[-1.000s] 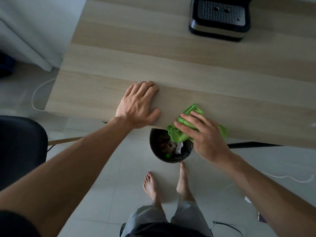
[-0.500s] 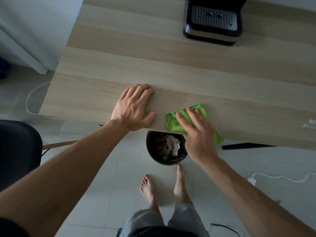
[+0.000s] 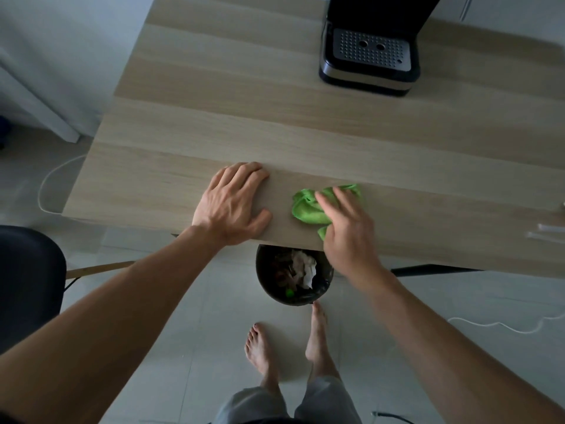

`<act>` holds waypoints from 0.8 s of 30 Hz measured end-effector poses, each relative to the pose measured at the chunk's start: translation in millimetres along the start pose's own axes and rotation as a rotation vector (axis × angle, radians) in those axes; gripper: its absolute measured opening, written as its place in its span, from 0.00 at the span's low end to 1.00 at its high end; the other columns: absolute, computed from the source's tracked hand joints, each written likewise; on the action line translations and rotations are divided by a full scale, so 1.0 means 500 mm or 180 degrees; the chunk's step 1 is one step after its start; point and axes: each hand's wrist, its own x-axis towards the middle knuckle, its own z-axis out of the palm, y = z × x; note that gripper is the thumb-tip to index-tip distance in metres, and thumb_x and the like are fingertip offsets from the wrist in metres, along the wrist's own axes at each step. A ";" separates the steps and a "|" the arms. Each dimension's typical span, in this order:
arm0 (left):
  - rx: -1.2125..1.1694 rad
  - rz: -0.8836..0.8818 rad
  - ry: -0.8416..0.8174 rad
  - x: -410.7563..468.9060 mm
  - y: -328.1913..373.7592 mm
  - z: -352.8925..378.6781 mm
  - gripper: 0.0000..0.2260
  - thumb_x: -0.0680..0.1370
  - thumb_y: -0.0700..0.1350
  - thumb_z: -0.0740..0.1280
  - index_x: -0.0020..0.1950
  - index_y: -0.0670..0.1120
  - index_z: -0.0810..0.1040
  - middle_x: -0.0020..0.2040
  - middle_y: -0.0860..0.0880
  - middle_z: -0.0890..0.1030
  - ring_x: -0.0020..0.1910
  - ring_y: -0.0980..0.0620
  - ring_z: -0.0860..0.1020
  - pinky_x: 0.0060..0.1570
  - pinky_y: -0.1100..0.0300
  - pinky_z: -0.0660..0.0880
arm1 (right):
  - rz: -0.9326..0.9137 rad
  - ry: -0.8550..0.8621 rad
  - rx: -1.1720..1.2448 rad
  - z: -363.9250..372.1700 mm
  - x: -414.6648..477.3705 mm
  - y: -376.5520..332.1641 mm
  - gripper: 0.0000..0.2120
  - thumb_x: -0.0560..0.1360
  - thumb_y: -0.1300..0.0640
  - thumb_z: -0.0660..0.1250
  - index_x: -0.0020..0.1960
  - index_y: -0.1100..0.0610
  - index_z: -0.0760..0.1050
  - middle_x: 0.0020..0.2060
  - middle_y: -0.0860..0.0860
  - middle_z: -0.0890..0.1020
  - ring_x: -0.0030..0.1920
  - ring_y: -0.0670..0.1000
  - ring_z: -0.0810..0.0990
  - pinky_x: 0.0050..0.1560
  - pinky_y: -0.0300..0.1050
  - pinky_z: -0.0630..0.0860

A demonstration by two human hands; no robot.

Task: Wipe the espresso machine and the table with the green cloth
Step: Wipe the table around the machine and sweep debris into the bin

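A crumpled green cloth [image 3: 307,208] lies on the light wooden table [image 3: 275,123] near its front edge. My right hand [image 3: 347,232] presses down on the cloth, fingers spread over it, covering its right part. My left hand [image 3: 234,201] rests flat on the tabletop just left of the cloth, palm down, holding nothing. The black espresso machine [image 3: 370,44] with a perforated metal drip tray stands at the far right of the table, well away from both hands.
A dark round bin [image 3: 266,270] with rubbish sits on the floor under the table's front edge, by my bare feet [image 3: 260,350]. A black chair [image 3: 27,280] is at left. White cables [image 3: 46,185] trail on the floor. Small white items [image 3: 547,234] lie at the table's right edge.
My right hand has slid the green cloth from over the front edge back onto the tabletop and a little farther in. My left hand has stayed in place.
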 end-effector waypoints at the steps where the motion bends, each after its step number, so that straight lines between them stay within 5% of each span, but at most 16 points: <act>1: -0.0002 0.0011 0.0003 0.000 -0.001 0.000 0.29 0.68 0.57 0.60 0.65 0.43 0.73 0.65 0.44 0.74 0.65 0.43 0.70 0.67 0.50 0.63 | -0.0016 -0.0098 -0.0126 0.005 -0.013 -0.007 0.28 0.69 0.65 0.53 0.69 0.56 0.69 0.69 0.60 0.68 0.70 0.62 0.64 0.65 0.62 0.65; 7: -0.0041 0.0018 0.0048 -0.001 -0.002 0.002 0.29 0.68 0.56 0.61 0.64 0.43 0.74 0.64 0.44 0.75 0.64 0.43 0.70 0.67 0.50 0.64 | -0.0440 -0.0030 -0.0378 0.027 -0.099 -0.036 0.28 0.66 0.62 0.53 0.63 0.54 0.75 0.65 0.57 0.74 0.66 0.58 0.72 0.55 0.53 0.73; 11: -0.0116 -0.0013 0.0024 -0.002 -0.002 -0.002 0.29 0.68 0.56 0.60 0.65 0.43 0.73 0.64 0.45 0.75 0.64 0.44 0.70 0.66 0.51 0.63 | -0.0462 -0.0257 0.0158 0.013 -0.125 -0.050 0.26 0.68 0.63 0.51 0.61 0.56 0.78 0.64 0.57 0.76 0.65 0.56 0.73 0.62 0.50 0.70; 14: -0.0164 -0.0055 0.0004 -0.001 -0.003 0.000 0.28 0.69 0.56 0.60 0.65 0.44 0.73 0.64 0.45 0.74 0.64 0.44 0.70 0.66 0.52 0.63 | -0.0297 -0.0465 0.1111 -0.018 -0.119 -0.056 0.26 0.69 0.62 0.50 0.61 0.57 0.77 0.62 0.55 0.77 0.65 0.48 0.72 0.68 0.37 0.63; 18: -0.0421 -0.0366 -0.0054 0.007 0.016 -0.003 0.28 0.68 0.56 0.57 0.65 0.45 0.74 0.65 0.47 0.74 0.63 0.44 0.70 0.63 0.51 0.65 | 0.0891 -0.0514 0.3001 -0.073 -0.083 -0.072 0.22 0.71 0.67 0.54 0.57 0.51 0.77 0.54 0.50 0.82 0.51 0.38 0.79 0.51 0.32 0.74; 21: -0.1024 -0.0411 -0.0184 0.016 0.055 -0.011 0.28 0.70 0.57 0.54 0.64 0.46 0.76 0.63 0.48 0.76 0.61 0.47 0.72 0.59 0.55 0.67 | 0.1836 -0.0303 0.4501 -0.089 -0.042 -0.065 0.19 0.73 0.70 0.54 0.53 0.55 0.78 0.43 0.52 0.84 0.44 0.48 0.81 0.43 0.37 0.78; 24: -0.2064 -0.0621 -0.0550 0.033 0.109 -0.030 0.20 0.73 0.53 0.55 0.54 0.44 0.80 0.55 0.48 0.80 0.54 0.52 0.75 0.53 0.65 0.68 | 0.2605 -0.0432 0.5522 -0.107 -0.004 -0.059 0.15 0.74 0.58 0.57 0.49 0.62 0.80 0.44 0.61 0.82 0.42 0.57 0.81 0.43 0.45 0.80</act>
